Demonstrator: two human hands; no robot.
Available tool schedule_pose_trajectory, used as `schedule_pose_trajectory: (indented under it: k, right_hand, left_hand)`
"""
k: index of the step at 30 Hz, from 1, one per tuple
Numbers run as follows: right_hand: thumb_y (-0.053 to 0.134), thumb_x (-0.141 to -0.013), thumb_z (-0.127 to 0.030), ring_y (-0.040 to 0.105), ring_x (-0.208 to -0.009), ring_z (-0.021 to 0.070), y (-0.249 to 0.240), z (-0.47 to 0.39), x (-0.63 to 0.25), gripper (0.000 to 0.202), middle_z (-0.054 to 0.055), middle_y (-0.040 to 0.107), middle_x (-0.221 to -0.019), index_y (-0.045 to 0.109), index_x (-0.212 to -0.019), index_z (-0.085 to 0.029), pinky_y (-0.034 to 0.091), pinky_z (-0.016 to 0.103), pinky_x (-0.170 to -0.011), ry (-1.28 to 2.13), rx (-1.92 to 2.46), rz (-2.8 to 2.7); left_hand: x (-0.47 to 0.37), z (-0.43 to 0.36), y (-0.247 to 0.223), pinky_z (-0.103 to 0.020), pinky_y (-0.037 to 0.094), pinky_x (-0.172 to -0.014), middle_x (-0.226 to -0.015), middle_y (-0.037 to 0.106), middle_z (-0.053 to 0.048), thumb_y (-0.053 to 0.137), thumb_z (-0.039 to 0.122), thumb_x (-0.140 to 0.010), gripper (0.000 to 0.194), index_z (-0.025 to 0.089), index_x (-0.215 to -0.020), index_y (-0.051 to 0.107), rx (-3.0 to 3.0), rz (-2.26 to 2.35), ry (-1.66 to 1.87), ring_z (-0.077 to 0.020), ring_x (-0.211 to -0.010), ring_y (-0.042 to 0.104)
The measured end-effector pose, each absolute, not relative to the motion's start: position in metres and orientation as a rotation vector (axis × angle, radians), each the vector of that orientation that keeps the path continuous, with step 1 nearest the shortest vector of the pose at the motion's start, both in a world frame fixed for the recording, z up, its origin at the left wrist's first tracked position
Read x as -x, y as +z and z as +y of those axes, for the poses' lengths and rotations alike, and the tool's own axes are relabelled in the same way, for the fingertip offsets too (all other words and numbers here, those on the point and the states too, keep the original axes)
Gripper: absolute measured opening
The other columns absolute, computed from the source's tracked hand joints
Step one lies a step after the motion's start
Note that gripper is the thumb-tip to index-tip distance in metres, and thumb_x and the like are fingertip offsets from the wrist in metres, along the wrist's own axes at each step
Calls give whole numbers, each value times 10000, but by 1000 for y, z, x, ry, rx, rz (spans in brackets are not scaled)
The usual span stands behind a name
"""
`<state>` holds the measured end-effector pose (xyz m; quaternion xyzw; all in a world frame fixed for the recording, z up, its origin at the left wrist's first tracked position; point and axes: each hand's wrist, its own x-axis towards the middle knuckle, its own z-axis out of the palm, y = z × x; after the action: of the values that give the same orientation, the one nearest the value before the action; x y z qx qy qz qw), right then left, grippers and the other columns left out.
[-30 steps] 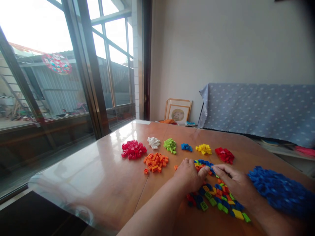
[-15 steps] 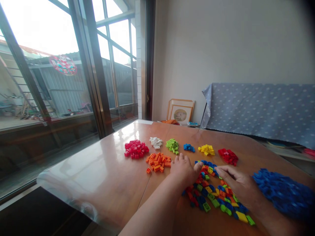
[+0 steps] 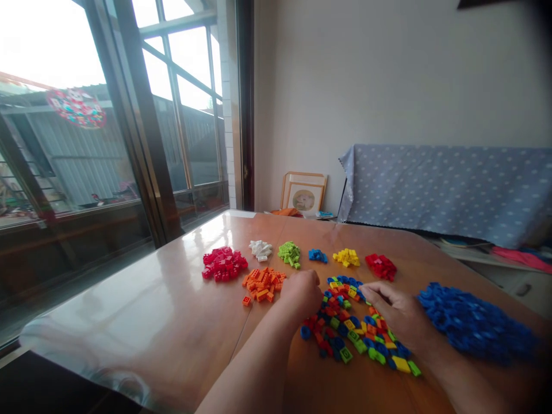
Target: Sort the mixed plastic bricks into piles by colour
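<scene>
A loose mixed spread of toy building bricks [image 3: 359, 345] in red, blue, green, yellow and orange lies on the table before me. My left hand [image 3: 302, 292] is at the spread's left side, close to the orange brick pile [image 3: 263, 283]; its fingers curl down out of sight, closed, and whatever they hold is hidden. On the other side, my right hand [image 3: 399, 313] hovers at the right edge of the mixed bricks. Its thumb and forefinger are pinched together, with anything between them too small to make out.
Behind the spread run single-colour piles: pinkish-red bricks [image 3: 224, 264], white bricks [image 3: 260, 250], lime bricks [image 3: 288, 254], a few blue bricks [image 3: 318, 256], yellow bricks [image 3: 346, 257] and red bricks [image 3: 381, 267]. A large blue heap [image 3: 474, 322] sits right of my right hand on the brown table [image 3: 172, 305].
My left hand has gone from spread fingers to curled ones, shifting slightly left in view. The view has turned a little to the right. My right hand stays pinched near the mixed bricks.
</scene>
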<state>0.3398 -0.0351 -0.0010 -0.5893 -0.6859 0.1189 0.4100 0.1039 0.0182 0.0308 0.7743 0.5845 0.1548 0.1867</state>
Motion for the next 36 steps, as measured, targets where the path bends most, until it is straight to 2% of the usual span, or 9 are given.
schedule_pose_trajectory:
  k: [4,10,13,16,21,27,31,36]
  right_hand:
    - [519,-910,-525,667,-911,238,3,-37,-338,361,31,742,-914,706,-909,-216,519,283,-780,317,1488,-1716]
    - [498,-928,-498,641,-807,207,9,-42,-333,378,20,720,-818,711,-889,-189,492,269,-715,337,1469,-1731]
    - [502,-924,-489,641,-798,204,12,-44,-330,370,20,718,-808,712,-882,-187,492,270,-725,359,1458,-1724]
    - [512,-919,-470,639,-787,198,15,-45,-329,346,19,717,-803,705,-857,-189,490,264,-715,373,1455,-1702]
    - [527,-906,-430,610,-741,184,14,-44,-328,298,8,686,-757,679,-806,-194,479,256,-682,365,1422,-1695]
    - [520,-911,-422,561,-684,169,13,-43,-328,297,1,638,-710,674,-800,-193,450,251,-637,348,1406,-1691]
    - [527,-910,-429,558,-679,166,11,-43,-328,301,-1,636,-711,676,-802,-191,449,251,-637,365,1412,-1684]
    - [519,-918,-464,598,-726,179,10,-43,-330,343,9,687,-765,704,-836,-187,470,262,-682,374,1434,-1679]
  left_hand:
    - [-99,19,35,-315,488,-769,-1021,727,-63,584,243,-751,255,277,-979,692,-2171,1626,372,-248,-915,658]
    - [-93,22,37,-270,456,-651,-937,723,-63,509,208,-776,208,225,-897,677,-2200,1563,324,-213,-816,649]
    - [-91,21,38,-253,439,-612,-901,719,-57,550,216,-747,196,212,-900,672,-2217,1521,277,-203,-773,640]
    - [-91,20,37,-236,433,-599,-949,716,-48,604,226,-712,262,218,-966,667,-2240,1476,242,-193,-781,637]
    - [-97,21,29,-218,417,-583,-983,708,-41,597,222,-734,289,228,-1016,658,-2276,1407,264,-176,-782,630]
    - [-101,27,24,-210,406,-603,-896,707,-22,545,179,-779,216,204,-943,684,-2276,1407,459,-148,-756,617]
    - [-95,33,25,-223,373,-573,-758,672,-14,537,282,-844,158,195,-828,668,-2298,1476,494,-144,-688,584]
    - [-86,39,24,-250,372,-581,-775,673,-45,580,417,-836,238,198,-797,667,-2258,1759,318,-177,-696,599]
